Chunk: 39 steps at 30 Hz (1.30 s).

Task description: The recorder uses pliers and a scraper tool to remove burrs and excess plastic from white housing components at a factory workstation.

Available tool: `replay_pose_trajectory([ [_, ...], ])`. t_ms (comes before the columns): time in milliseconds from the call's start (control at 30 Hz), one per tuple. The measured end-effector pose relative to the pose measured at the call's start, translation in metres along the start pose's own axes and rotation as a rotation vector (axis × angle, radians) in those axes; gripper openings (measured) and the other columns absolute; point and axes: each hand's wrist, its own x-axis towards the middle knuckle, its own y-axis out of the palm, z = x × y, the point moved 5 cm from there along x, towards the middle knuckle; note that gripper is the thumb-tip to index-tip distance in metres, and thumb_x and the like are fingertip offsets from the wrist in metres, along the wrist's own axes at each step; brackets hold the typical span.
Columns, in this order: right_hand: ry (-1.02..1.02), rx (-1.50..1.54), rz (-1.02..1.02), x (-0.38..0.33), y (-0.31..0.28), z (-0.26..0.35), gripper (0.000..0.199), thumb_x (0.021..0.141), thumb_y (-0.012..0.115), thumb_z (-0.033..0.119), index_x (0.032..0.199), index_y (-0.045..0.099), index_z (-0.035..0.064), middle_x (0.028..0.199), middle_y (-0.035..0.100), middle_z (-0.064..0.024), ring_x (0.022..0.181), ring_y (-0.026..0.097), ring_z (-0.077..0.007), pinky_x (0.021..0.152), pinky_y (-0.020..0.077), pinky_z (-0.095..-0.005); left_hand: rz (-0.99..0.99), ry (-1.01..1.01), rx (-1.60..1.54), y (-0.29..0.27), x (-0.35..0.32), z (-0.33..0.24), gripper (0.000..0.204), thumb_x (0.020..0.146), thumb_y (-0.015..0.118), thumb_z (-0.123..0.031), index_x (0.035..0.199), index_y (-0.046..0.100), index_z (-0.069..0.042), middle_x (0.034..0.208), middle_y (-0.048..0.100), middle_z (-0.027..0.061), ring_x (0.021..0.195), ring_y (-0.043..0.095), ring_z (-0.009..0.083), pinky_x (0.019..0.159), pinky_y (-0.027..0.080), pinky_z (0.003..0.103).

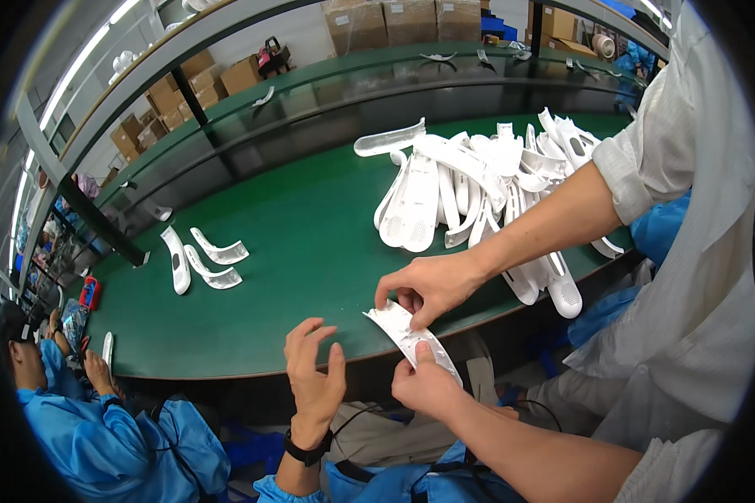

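Observation:
My left hand [315, 377], with a black watch on its wrist, is raised at the table's front edge. Its fingers are apart and curved, with nothing in them. Just to its right, a co-worker in a white shirt holds a curved white plastic shell [411, 335] in both hands. The co-worker's upper hand [436, 289] pinches at the shell's inner face, and the lower hand [428, 381] grips its near end. Beneath the co-worker's forearm a small patch of skin [505, 412] shows, perhaps my right hand; its fingers are hidden.
A large heap of white plastic shells [415, 201] covers the right of the green table [302, 243]. Several loose shells [214, 275] lie at the left. Another person in blue [117, 436] sits at far left. A dark shelf [344, 105] runs behind, with cardboard boxes [356, 29] beyond.

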Motion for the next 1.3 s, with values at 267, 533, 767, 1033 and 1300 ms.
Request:
replay_pose_trajectory([
  [267,0.194,0.005,0.025,0.004,0.003,0.010,0.011,0.082,0.074,0.005,0.091,0.069,0.0003,0.082,0.068,-0.0066,0.075,0.067,-0.0173,0.066,0.0581,-0.0317,-0.021,-0.122,0.018,-0.007,-0.029,0.039,0.023,0.082,0.062,-0.001,0.105,0.063,-0.002,0.118,0.059,0.0159,0.111,0.055,0.0336,0.096,0.042,0.042],
  [533,0.000,0.142,-0.077,-0.009,-0.007,-0.019,0.010,0.080,0.076,0.004,0.089,0.071,0.0010,0.085,0.070,-0.0093,0.075,0.067,-0.0181,0.063,0.0571,-0.0317,0.018,-0.064,0.140,-0.003,-0.033,0.035,0.026,0.078,0.066,-0.001,0.104,0.063,-0.003,0.120,0.057,0.0141,0.115,0.053,0.0330,0.098,0.037,0.042],
  [767,-0.089,0.116,-0.078,-0.012,-0.009,-0.019,0.012,0.080,0.075,0.003,0.091,0.072,0.0004,0.087,0.070,-0.0092,0.078,0.069,-0.0195,0.066,0.0585,-0.0318,0.051,0.004,0.172,-0.004,-0.037,0.038,0.029,0.077,0.069,-0.002,0.105,0.063,-0.004,0.122,0.057,0.0131,0.117,0.051,0.0334,0.099,0.037,0.043],
  [1033,-0.027,0.145,-0.082,-0.010,-0.008,-0.019,0.012,0.080,0.076,0.002,0.091,0.072,-0.0006,0.088,0.071,-0.0097,0.079,0.069,-0.0192,0.065,0.0591,-0.0318,0.045,0.018,0.195,-0.003,-0.040,0.038,0.031,0.076,0.068,-0.003,0.107,0.062,-0.005,0.122,0.056,0.0128,0.118,0.051,0.0340,0.100,0.036,0.044],
  [1300,0.015,0.237,-0.068,-0.009,-0.005,-0.018,0.013,0.080,0.075,0.002,0.092,0.071,-0.0010,0.089,0.071,-0.0108,0.079,0.069,-0.0200,0.066,0.0594,-0.0325,0.052,0.011,0.194,-0.001,-0.038,0.037,0.032,0.076,0.068,-0.002,0.107,0.062,-0.005,0.122,0.056,0.0133,0.117,0.051,0.0344,0.100,0.037,0.044],
])
